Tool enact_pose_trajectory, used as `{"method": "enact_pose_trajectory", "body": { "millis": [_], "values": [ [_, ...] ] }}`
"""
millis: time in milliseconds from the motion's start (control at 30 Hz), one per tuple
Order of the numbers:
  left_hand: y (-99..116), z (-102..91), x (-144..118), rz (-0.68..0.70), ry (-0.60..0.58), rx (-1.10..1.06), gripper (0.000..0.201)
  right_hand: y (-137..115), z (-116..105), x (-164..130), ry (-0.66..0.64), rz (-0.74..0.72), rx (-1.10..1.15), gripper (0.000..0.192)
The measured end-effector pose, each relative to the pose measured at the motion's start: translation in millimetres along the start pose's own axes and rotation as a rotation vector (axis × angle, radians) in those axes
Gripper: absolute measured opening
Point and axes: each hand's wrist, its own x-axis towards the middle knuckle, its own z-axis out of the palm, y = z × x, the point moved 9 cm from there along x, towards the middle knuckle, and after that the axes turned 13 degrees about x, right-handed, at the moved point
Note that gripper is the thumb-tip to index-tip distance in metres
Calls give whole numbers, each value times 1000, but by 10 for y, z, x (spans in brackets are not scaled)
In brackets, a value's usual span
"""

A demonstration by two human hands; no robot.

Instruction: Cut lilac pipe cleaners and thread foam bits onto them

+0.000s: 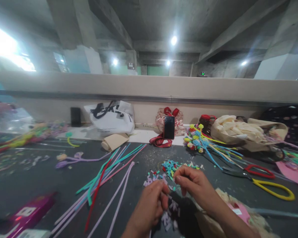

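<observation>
My left hand [151,203] is closed low over the dark table, thumb and fingers pinched together. Facing it, my right hand [195,181] is also closed, its fingertips a short gap away. Whatever either hand holds is too small or hidden to make out. Just beyond the fingers lies a heap of short cut pieces [171,167], mostly teal, with red and yellow among them. Lilac cut pieces [167,220] lie scattered below and between my hands. To the left are long pipe cleaners [103,177] in lilac, teal, red and pink.
Scissors [259,178] with red and yellow handles lie at the right, near pipe-cleaner flowers [195,140]. A phone [169,127] leans on a patterned bag [180,120]. A white bag [111,119] stands at the back. A magenta device [31,215] sits front left.
</observation>
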Motion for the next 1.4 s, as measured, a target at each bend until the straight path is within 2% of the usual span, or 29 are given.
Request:
{"method": "enact_pose_trajectory", "body": {
  "millis": [200,400,633,833,1400],
  "values": [
    [23,63,-28,67,-15,139,32,-47,-92,6,4,-38,-32,12],
    [-65,86,40,47,-50,126,33,-140,-68,2,-12,-116,-119,10],
    [-36,96,34,98,-54,177,31,-237,-12,-5,-21,-213,-266,13],
    [-18,73,6,116,-47,283,31,-216,-10,-20,-6,-236,-331,12],
    [62,35,-37,159,8,397,29,-205,8,-5,-5,-242,-356,12]
  ]
}}
